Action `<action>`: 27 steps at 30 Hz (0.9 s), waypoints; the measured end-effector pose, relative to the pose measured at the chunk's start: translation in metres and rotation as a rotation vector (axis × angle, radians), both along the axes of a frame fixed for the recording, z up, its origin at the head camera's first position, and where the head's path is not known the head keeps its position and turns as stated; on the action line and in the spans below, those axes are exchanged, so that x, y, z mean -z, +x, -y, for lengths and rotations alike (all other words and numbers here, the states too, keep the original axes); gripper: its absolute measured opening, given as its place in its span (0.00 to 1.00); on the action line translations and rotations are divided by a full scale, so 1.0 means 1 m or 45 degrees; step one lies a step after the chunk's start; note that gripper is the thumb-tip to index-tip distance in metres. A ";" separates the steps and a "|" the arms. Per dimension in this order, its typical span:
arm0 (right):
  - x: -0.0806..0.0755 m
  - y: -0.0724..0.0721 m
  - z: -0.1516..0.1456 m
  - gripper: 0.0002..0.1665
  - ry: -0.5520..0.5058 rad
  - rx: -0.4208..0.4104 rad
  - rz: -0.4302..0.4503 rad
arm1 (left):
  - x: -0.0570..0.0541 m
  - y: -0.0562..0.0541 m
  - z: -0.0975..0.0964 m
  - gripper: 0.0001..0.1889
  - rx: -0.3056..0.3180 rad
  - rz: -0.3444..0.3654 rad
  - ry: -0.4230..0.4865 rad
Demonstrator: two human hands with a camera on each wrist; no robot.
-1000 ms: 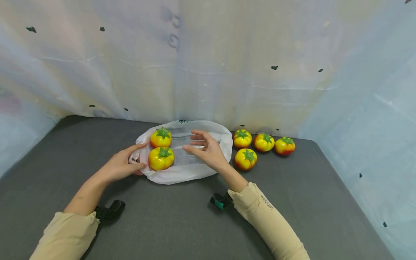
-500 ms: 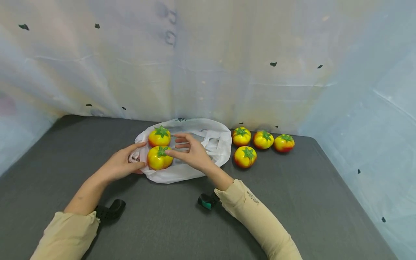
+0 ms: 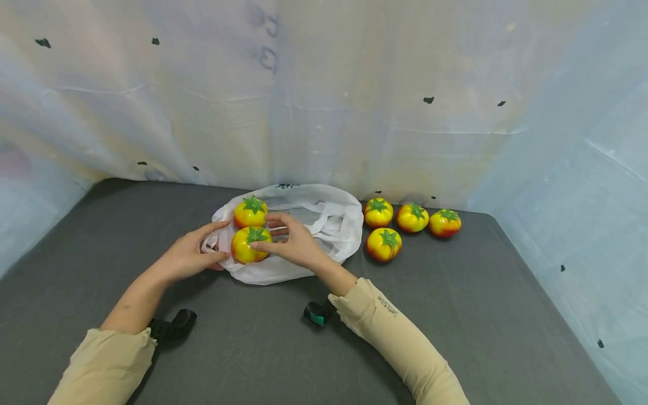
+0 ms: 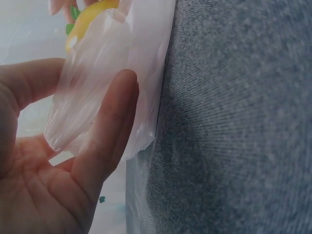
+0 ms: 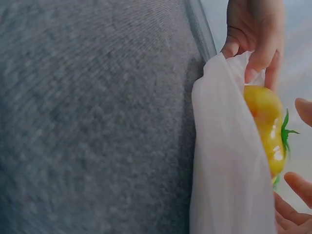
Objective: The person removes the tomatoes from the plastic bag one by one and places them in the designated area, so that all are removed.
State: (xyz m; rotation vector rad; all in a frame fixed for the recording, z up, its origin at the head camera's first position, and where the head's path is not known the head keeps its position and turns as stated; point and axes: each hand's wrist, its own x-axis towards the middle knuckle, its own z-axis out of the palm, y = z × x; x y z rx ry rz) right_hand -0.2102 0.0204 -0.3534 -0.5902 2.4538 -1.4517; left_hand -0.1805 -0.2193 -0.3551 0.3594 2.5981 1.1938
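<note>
A white plastic bag (image 3: 275, 274) lies spread open on the grey table, with two yellow-red tomatoes in its left end. My left hand (image 3: 188, 257) grips that end; the left wrist view shows its thumb and fingers around the gathered plastic (image 4: 141, 87). The front tomato (image 3: 244, 251) sits beside the back tomato (image 3: 248, 214), green leaves up. Over the bag, my right hand (image 3: 297, 245) has its fingers spread, thumb overlapping the front tomato and fingertips near the back one. From the right wrist, its fingers (image 5: 301, 187) show a gap from the tomato (image 5: 267, 122).
Several more tomatoes stand on the table right of the bag, one in front (image 3: 383, 245) and a row behind it ending at the far-right tomato (image 3: 445, 224). A pale sheet wall (image 3: 344, 112) rises behind the table's back edge. Loose bag handles (image 3: 329, 219) lie inside the bag.
My right hand has moved left across the bag to the two tomatoes, uncovering the bag's right part. The left hand and the tomatoes have stayed put.
</note>
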 end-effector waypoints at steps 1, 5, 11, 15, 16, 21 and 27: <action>0.001 0.000 0.000 0.36 0.009 -0.004 0.000 | 0.001 0.000 0.000 0.39 0.000 0.000 0.000; 0.004 0.000 0.001 0.35 0.043 -0.025 -0.013 | 0.003 -0.001 -0.001 0.39 0.005 0.001 0.033; 0.006 0.000 0.001 0.35 0.085 -0.067 -0.044 | 0.005 -0.002 0.000 0.39 0.024 -0.007 0.088; 0.007 -0.001 0.002 0.36 0.128 -0.081 -0.078 | 0.005 -0.002 -0.001 0.39 0.024 -0.001 0.102; 0.006 -0.001 0.003 0.36 0.133 -0.077 -0.082 | 0.005 -0.002 -0.001 0.39 0.023 -0.003 0.097; 0.006 -0.001 0.004 0.36 0.140 -0.048 -0.085 | 0.004 -0.003 0.000 0.39 0.022 -0.018 0.068; 0.005 0.000 0.004 0.35 0.116 -0.009 -0.067 | 0.004 -0.004 0.000 0.39 0.008 -0.015 0.056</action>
